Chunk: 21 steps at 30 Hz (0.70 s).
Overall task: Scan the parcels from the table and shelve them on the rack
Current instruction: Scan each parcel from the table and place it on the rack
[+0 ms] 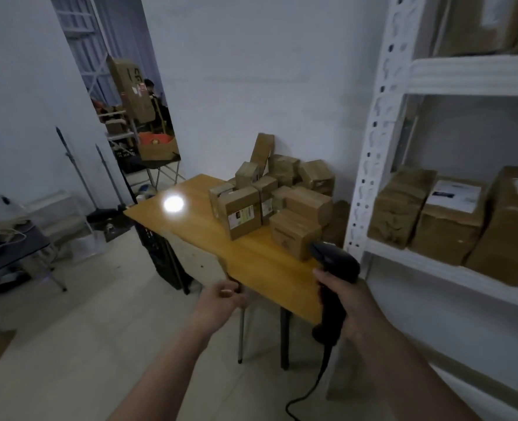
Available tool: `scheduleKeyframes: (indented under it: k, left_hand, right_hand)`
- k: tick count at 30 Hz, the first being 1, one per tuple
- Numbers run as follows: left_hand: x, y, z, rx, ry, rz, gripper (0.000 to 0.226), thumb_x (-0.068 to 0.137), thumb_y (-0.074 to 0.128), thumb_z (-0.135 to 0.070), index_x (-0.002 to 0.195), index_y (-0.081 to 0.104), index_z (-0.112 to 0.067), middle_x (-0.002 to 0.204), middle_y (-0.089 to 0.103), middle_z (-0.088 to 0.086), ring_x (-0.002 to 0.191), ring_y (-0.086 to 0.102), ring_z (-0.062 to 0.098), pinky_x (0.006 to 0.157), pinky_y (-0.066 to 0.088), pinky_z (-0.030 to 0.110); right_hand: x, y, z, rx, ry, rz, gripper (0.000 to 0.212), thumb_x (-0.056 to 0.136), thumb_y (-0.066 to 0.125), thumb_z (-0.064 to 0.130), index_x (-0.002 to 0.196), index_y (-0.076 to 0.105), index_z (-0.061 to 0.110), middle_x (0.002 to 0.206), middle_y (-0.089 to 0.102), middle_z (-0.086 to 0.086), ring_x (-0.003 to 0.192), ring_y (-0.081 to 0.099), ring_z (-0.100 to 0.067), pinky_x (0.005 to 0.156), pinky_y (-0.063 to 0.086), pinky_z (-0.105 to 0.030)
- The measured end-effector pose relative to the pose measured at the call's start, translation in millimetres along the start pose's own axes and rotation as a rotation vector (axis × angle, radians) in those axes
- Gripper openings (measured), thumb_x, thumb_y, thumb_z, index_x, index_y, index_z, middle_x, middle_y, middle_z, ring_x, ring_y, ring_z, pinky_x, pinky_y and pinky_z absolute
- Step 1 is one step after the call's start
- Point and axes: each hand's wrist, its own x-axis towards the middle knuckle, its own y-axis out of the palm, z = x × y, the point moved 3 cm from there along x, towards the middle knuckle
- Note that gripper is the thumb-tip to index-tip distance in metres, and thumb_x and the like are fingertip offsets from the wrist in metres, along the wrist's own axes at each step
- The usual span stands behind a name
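Several brown cardboard parcels [269, 192] are piled on the far right part of the orange wooden table [197, 220], against the wall. My right hand [347, 302] grips a black corded barcode scanner [336, 268], its head near the closest parcel [294, 238]. My left hand [221, 299] hovers just off the table's near corner, fingers loosely curled, holding nothing. The white metal rack [382, 123] stands to the right of the table, with several parcels [452, 214] on its middle shelf.
A bright light reflection [174, 204] shines on the tabletop. A black crate [160, 253] sits under the table. A dark folding table [5, 256] with clutter stands at the left. A doorway [130, 110] opens onto another room with boxes.
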Motion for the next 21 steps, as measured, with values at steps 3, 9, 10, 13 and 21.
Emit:
scheduleKeyframes:
  k: [3,9,10,13,21]
  left_hand:
    - [21.4,-33.4,6.1,0.005,-0.004,0.014,0.026,0.091,0.067,-0.023,0.114,0.057,-0.019,0.105,0.061,-0.002,0.099,0.059,0.016,0.084,0.048,0.029]
    - [52.0,-70.9,16.6,-0.032,-0.001,0.049,0.029,0.09,0.068,-0.022,0.117,0.059,-0.017,0.103,0.064,0.002,0.097,0.061,0.017,0.09,0.051,0.033]
    - [56.8,-75.4,18.7,-0.037,0.002,0.052,0.029,0.09,0.067,-0.022,0.118,0.06,-0.016,0.103,0.064,0.002,0.096,0.062,0.017,0.089,0.052,0.033]
    - [70.0,-88.4,23.6,-0.051,0.006,0.061,0.031,0.091,0.067,-0.021,0.12,0.06,-0.014,0.105,0.064,0.004,0.095,0.063,0.017,0.083,0.052,0.03]
    - [130.5,-119.5,28.4,-0.028,-0.002,0.042,0.035,0.091,0.066,-0.023,0.123,0.06,-0.012,0.108,0.065,0.007,0.099,0.063,0.02,0.089,0.053,0.034]
  right_hand:
    - [7.5,35.8,-13.6,0.009,0.002,-0.01,0.011,0.078,0.077,0.006,0.081,0.066,0.006,0.063,0.061,-0.006,0.059,0.056,-0.021,0.057,0.047,-0.031]
    - [20.1,86.8,-27.2,-0.014,0.011,-0.01,0.013,0.078,0.077,0.006,0.085,0.066,0.008,0.066,0.061,-0.007,0.062,0.057,-0.021,0.061,0.047,-0.032]
    - [23.3,93.6,-27.9,-0.022,0.0,-0.01,0.013,0.079,0.076,0.005,0.085,0.065,0.008,0.066,0.06,-0.007,0.063,0.057,-0.02,0.061,0.047,-0.032]
    - [32.6,113.1,-29.6,-0.048,-0.02,-0.008,0.012,0.08,0.075,0.005,0.084,0.064,0.007,0.065,0.06,-0.006,0.062,0.056,-0.02,0.06,0.047,-0.031]
    - [87.7,159.8,-37.7,-0.082,0.0,-0.009,0.013,0.079,0.076,0.007,0.083,0.064,0.005,0.068,0.061,-0.008,0.062,0.057,-0.022,0.06,0.048,-0.032]
